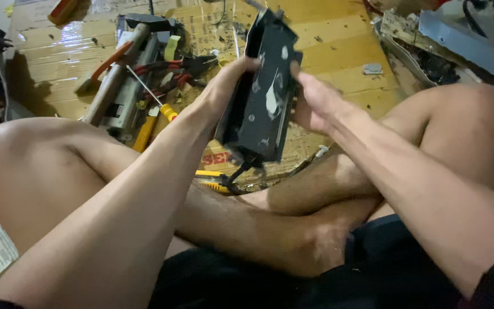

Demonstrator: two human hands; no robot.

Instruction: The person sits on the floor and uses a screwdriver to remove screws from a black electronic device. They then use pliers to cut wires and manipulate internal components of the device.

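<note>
We are looking at a makeshift repair spot on a floor, not a fitted workshop. Flattened cardboard (327,34) serves as our work surface, and hand tools lie scattered across it: a hammer (122,63), a yellow-handled screwdriver (154,98), red-handled pliers (170,68). A stripped metal casing (441,46) sits to one side. We sit cross-legged among them, bare-legged, with no bench or stool in view.

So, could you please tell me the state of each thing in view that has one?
Black box: held upright between both hands, smeared with white patches.
Left hand: gripping the box's left edge.
Right hand: pressed against its right side.
Screwdriver: lying on cardboard.
Hammer: lying flat.
</note>
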